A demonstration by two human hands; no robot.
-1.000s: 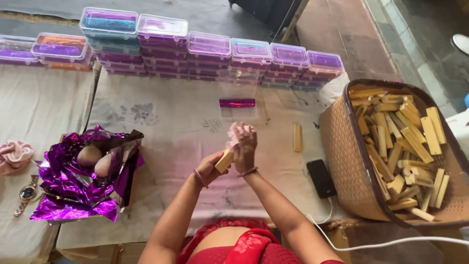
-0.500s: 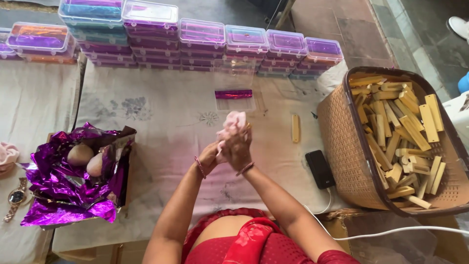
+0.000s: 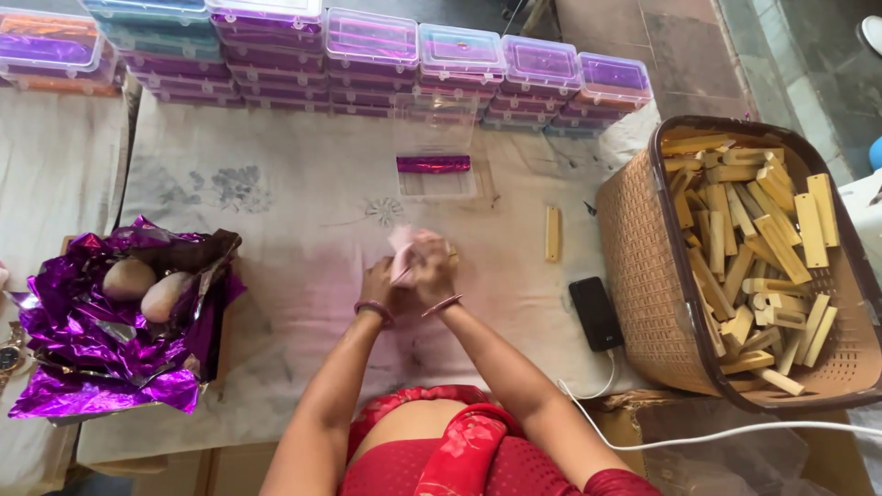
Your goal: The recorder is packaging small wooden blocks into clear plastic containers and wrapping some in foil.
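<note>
My left hand (image 3: pixel 378 279) and my right hand (image 3: pixel 432 274) are pressed together over the middle of the cloth-covered table (image 3: pixel 303 230). Between them is a pink cloth (image 3: pixel 401 242), gripped by both. The wooden block that the hands hold is almost wholly hidden; only a sliver shows at the right fingers. Another wooden block (image 3: pixel 552 233) lies flat on the table to the right of my hands. An open clear box with a strip of purple foil (image 3: pixel 433 164) stands farther back.
A brown basket (image 3: pixel 634 266) full of wooden blocks stands at the right. A black phone (image 3: pixel 595 313) on a white cable lies beside it. Crumpled purple foil (image 3: pixel 92 349) with two stones is at the left. Stacked clear boxes (image 3: pixel 459 64) line the far edge.
Both hands have come down and toward me, closing over the wooden block, which showed plainly a second ago. The pink cloth moved down with them.
</note>
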